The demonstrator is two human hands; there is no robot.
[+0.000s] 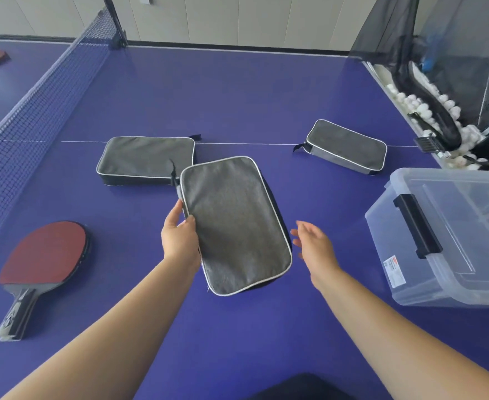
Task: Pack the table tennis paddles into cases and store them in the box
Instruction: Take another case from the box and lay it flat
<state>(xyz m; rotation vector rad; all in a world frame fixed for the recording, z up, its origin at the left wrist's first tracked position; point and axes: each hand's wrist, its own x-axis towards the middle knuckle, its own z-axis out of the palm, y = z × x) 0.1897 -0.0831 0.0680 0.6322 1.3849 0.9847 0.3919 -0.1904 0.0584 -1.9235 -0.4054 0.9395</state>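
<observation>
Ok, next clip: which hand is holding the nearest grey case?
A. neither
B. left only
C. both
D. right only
B: the left hand grips the left edge of the case, while the right hand is open beside it, apart from it.

A purple tabletop [237,90] carries a red paddle [45,252] at eight o'clock, two grey cases, one [146,158] at eleven and another [347,145] at two, a clear box [439,255] at three, and the net [35,102] at ten.
</observation>
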